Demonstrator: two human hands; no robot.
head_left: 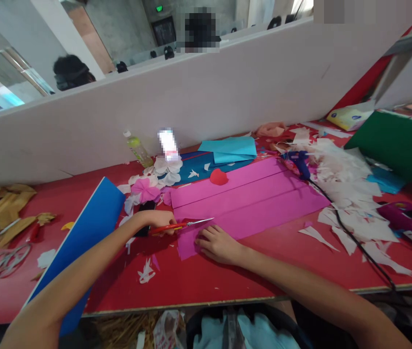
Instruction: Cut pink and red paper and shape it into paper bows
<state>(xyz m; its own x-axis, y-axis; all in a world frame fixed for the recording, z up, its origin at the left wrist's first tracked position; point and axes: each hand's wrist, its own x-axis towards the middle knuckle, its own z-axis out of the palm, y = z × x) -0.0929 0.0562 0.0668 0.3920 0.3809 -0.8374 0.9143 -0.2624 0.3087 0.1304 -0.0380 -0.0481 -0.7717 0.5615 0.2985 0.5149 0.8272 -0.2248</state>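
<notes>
My left hand (160,222) is closed around the handles of a pair of scissors (182,226) with red-orange grips. Their blades point right over the near-left part of a large pink sheet of paper (253,206), which has long folds or cut lines across it. Resting on that sheet's near edge, just right of the blade tips, is my right hand (220,244), its fingers slightly bent and spread. A red rounded paper cutout (219,177) lies on the sheet's far part. Left of the sheet is a pink paper flower (145,190).
A glue gun (298,162) with a black cord lies by heaped white paper scraps (344,179). Upright panels, blue (78,232) and green (398,145), flank the work area. A bottle (138,149) and lit phone (168,144) stand near the white partition (191,97).
</notes>
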